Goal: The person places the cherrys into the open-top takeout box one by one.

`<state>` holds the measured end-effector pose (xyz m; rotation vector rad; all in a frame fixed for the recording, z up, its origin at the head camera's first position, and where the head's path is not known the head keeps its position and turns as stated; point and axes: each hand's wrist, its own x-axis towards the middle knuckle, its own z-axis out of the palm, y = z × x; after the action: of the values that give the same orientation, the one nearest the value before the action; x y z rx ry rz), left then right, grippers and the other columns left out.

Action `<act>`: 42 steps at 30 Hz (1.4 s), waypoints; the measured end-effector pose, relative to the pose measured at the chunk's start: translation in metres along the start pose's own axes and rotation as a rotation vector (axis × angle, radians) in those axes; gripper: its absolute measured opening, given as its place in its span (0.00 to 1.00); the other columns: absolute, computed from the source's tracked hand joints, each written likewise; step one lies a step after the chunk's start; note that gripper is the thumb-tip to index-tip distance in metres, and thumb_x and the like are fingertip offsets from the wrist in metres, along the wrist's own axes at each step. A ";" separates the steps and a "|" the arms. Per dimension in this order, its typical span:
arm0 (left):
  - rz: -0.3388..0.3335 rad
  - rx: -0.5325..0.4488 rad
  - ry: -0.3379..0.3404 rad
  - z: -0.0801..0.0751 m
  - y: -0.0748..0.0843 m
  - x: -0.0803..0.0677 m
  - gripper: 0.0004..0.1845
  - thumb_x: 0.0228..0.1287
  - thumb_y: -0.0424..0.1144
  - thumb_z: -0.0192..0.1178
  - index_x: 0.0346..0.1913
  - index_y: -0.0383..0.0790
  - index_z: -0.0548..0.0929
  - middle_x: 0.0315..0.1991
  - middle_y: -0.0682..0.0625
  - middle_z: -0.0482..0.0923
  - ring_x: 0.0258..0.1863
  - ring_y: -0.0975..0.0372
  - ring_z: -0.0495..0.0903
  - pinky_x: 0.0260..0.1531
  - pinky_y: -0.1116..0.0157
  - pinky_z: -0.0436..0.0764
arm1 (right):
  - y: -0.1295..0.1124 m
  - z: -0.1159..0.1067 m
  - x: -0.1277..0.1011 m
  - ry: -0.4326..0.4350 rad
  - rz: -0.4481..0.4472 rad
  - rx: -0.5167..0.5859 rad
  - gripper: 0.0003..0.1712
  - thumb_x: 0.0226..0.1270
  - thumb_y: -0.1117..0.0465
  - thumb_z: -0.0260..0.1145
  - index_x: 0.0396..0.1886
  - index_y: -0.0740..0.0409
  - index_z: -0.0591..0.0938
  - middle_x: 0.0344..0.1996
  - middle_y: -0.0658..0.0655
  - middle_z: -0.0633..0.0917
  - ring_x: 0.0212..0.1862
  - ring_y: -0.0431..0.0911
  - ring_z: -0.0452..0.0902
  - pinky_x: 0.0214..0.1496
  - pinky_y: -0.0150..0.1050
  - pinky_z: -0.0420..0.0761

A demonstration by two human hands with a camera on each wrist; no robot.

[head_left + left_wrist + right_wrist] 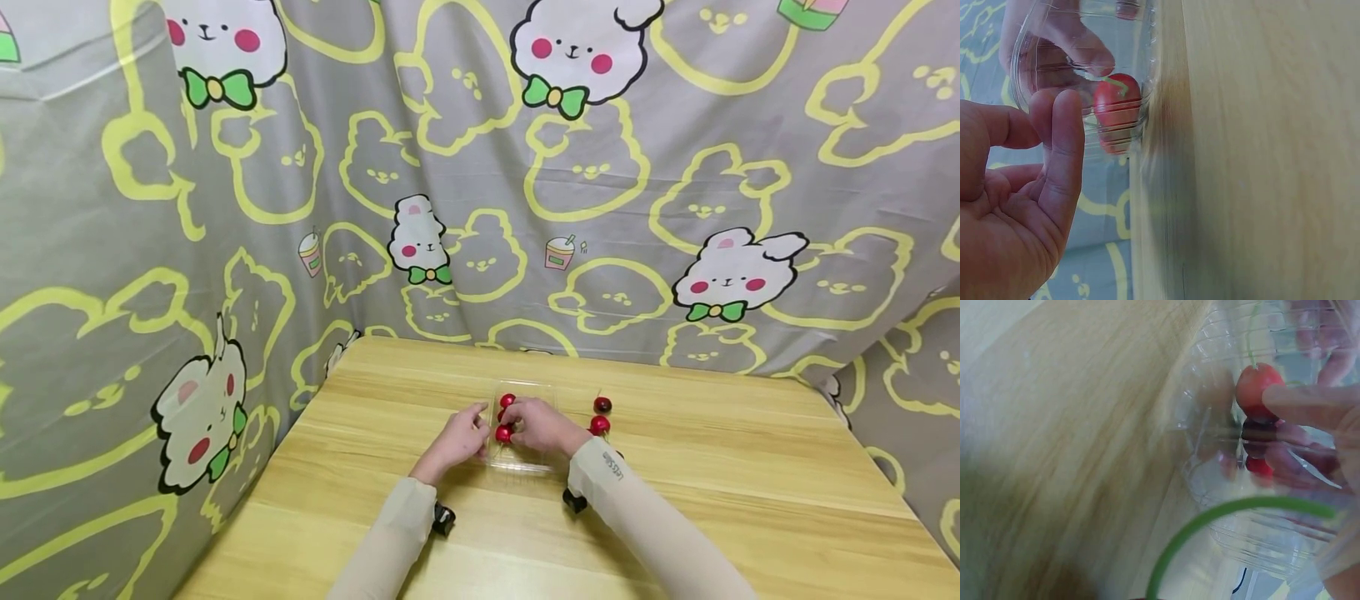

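A clear plastic container (525, 461) sits mid-table. My left hand (459, 439) rests straight fingers (1063, 144) against the container's (1032, 37) outer wall, on its left side. My right hand (538, 425) reaches into it and pinches a red cherry (503, 433) with its fingertips (1310, 403). That cherry (1256, 386) lies low against the container's wall (1210, 431), and it also shows as the cherry (1116, 103) in the left wrist view. A second cherry (507, 401) lies farther back in the container.
Two more cherries (602, 405) (598, 425) lie on the wooden table (735, 492) just right of the container. A green stem (1229, 512) curves close to the right wrist camera. Patterned cloth (465, 167) hangs behind and to both sides.
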<state>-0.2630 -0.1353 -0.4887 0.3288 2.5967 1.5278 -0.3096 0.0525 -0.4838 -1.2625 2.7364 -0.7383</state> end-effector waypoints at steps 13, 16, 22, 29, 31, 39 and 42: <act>-0.010 -0.007 -0.004 0.001 0.003 -0.003 0.30 0.61 0.27 0.48 0.68 0.25 0.59 0.30 0.45 0.73 0.18 0.61 0.77 0.21 0.64 0.82 | 0.003 -0.010 -0.010 0.031 0.017 0.073 0.09 0.54 0.71 0.70 0.37 0.60 0.84 0.37 0.53 0.81 0.43 0.51 0.79 0.47 0.42 0.80; -0.019 -0.008 -0.007 0.002 0.003 -0.003 0.30 0.63 0.27 0.49 0.69 0.26 0.59 0.31 0.45 0.74 0.18 0.61 0.77 0.22 0.65 0.82 | 0.003 -0.017 -0.015 0.047 0.004 0.067 0.09 0.56 0.69 0.69 0.39 0.63 0.84 0.38 0.54 0.82 0.43 0.51 0.79 0.47 0.43 0.80; -0.022 -0.005 -0.015 0.003 0.000 -0.002 0.30 0.63 0.27 0.49 0.69 0.26 0.58 0.32 0.43 0.74 0.18 0.61 0.77 0.21 0.67 0.81 | 0.004 -0.045 -0.035 0.079 0.009 0.011 0.09 0.61 0.65 0.66 0.41 0.61 0.84 0.38 0.53 0.83 0.43 0.50 0.79 0.46 0.45 0.80; -0.012 0.010 0.000 0.001 0.002 -0.002 0.30 0.62 0.27 0.49 0.68 0.25 0.59 0.31 0.45 0.73 0.19 0.60 0.78 0.21 0.66 0.81 | 0.016 -0.073 -0.065 0.095 0.018 -0.026 0.08 0.62 0.65 0.65 0.41 0.59 0.83 0.37 0.55 0.82 0.41 0.52 0.79 0.44 0.46 0.80; 0.002 0.014 -0.002 0.001 0.001 -0.001 0.30 0.62 0.27 0.49 0.68 0.24 0.59 0.31 0.45 0.73 0.19 0.60 0.78 0.21 0.67 0.81 | 0.019 -0.079 -0.074 0.087 0.020 -0.041 0.08 0.61 0.65 0.65 0.41 0.59 0.83 0.36 0.55 0.82 0.39 0.50 0.79 0.42 0.43 0.80; -0.028 -0.007 -0.016 0.004 0.002 -0.001 0.30 0.64 0.28 0.49 0.69 0.28 0.58 0.32 0.44 0.74 0.21 0.56 0.79 0.23 0.64 0.82 | 0.035 -0.084 -0.109 0.023 0.093 -0.051 0.06 0.57 0.67 0.68 0.35 0.60 0.84 0.32 0.52 0.81 0.33 0.46 0.77 0.35 0.37 0.78; -0.025 0.002 -0.008 0.005 0.004 -0.001 0.30 0.64 0.28 0.49 0.69 0.27 0.59 0.32 0.44 0.74 0.20 0.57 0.79 0.23 0.63 0.82 | 0.044 -0.082 -0.119 0.004 0.137 -0.043 0.06 0.56 0.66 0.70 0.34 0.61 0.84 0.32 0.52 0.82 0.32 0.46 0.76 0.34 0.36 0.78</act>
<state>-0.2606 -0.1295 -0.4879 0.3012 2.5869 1.5125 -0.2794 0.1967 -0.4491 -1.0683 2.8215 -0.6736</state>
